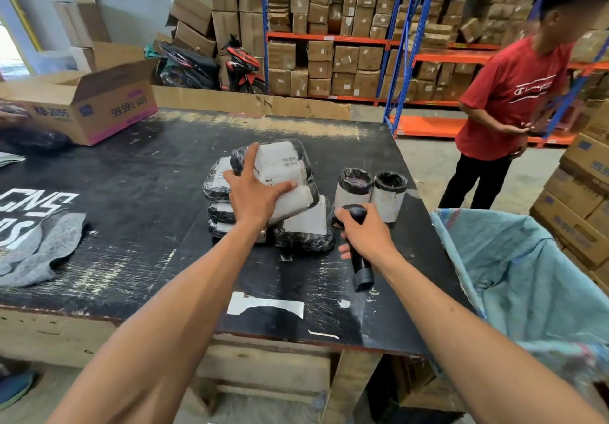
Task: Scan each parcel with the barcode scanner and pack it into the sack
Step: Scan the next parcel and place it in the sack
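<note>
On the scuffed black table, my left hand is gripping the top black-wrapped, white-labelled parcel while my right hand is clasping the black handheld barcode scanner

Both forearms come in from the bottom of the frame, bare all the way, no sleeves in view, no gloves, no watch or bands afaict. Left hand sits mid-frame, right hand a bit lower & to the right of it. No rings that I can spot on either, nails short. Slim arms, nothing else worn.
</note>
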